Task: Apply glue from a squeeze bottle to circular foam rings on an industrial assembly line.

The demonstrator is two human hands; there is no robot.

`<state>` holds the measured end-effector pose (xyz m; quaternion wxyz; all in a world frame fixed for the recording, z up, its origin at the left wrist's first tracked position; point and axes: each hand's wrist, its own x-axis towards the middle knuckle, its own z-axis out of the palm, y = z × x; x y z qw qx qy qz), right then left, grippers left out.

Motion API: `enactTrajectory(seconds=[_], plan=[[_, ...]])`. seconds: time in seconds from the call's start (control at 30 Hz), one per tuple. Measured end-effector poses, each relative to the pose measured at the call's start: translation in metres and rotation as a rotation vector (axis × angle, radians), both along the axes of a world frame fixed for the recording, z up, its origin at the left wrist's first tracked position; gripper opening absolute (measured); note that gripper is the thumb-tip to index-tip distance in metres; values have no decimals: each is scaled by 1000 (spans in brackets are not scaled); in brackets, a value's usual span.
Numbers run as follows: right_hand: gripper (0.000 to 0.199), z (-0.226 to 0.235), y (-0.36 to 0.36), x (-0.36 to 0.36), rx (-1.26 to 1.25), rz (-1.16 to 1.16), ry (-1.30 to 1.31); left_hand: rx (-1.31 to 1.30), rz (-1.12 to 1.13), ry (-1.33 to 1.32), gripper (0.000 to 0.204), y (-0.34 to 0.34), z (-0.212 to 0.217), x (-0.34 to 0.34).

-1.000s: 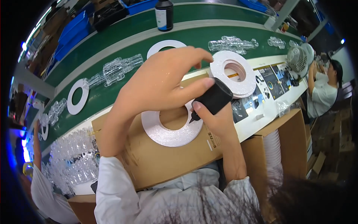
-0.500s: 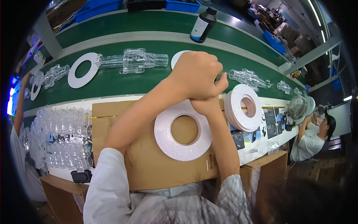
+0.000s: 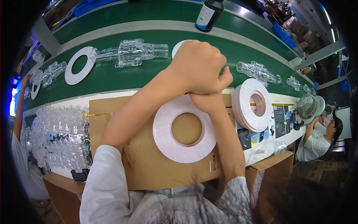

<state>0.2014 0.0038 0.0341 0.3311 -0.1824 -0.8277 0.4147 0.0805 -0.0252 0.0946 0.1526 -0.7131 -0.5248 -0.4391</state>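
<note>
We see the white ring [image 3: 163,130] lying on the cardboard [image 3: 140,173] in the near middle, its hole showing bare board; its far right part passes beneath the right hand and forearm. Above the ring's far edge our two hands cross. The left hand [image 3: 197,67] is on top, its fingers curled in narrow and its thumb out to the right; we cannot tell what, if anything, lies inside it. The right hand [image 3: 204,100] is bent under the left, mostly hidden, so we cannot tell whether it is wide, narrow or holding something.

Just right of our hands we have a stack of rings [image 3: 242,104], tilted so that its face looks nearer us. Right of it, printed sheets [image 3: 279,121] lie on the white table [image 3: 250,154], and a fan [image 3: 307,106] stands farther right. On the near left, clear parts [image 3: 61,138] lie in a crowded group, with a black object [image 3: 80,174] at their near edge.

On the green surface [image 3: 112,82] beyond, a long clear part [image 3: 130,54] meets a second ring [image 3: 71,71] at its left end. A third ring [image 3: 176,48] shows partly behind our left hand; another clear piece [image 3: 259,71] lies to the right. A dark bottle [image 3: 209,15] stands at the far side. One co-worker [image 3: 315,143] is at far right, another person's sleeve [image 3: 22,160] at far left.
</note>
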Motion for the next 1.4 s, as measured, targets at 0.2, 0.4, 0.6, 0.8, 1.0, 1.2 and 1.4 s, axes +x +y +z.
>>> enactTrajectory(seconds=[0.2,0.4,0.6,0.8,1.0,1.2,1.4], plan=[[37,3,-3,-4,-66,2,37,-15,-3,10,23,0,0,-2],[34,10,-6,-5,-117,14,86,-20,1,0,22,0,-1,-2],[52,11,-2,0,-164,15,-42,-2,2,12,22,1,-1,0],[55,15,-3,-1,-195,9,-64,-12,-1,6,21,1,-1,-2],[40,14,-3,-6,-89,18,110,10,-1,10,21,2,-2,0],[36,14,-1,-5,-67,38,92,-54,12,-3,27,0,1,1],[30,13,-2,-5,-73,45,132,-28,-2,-25,26,0,0,2]])
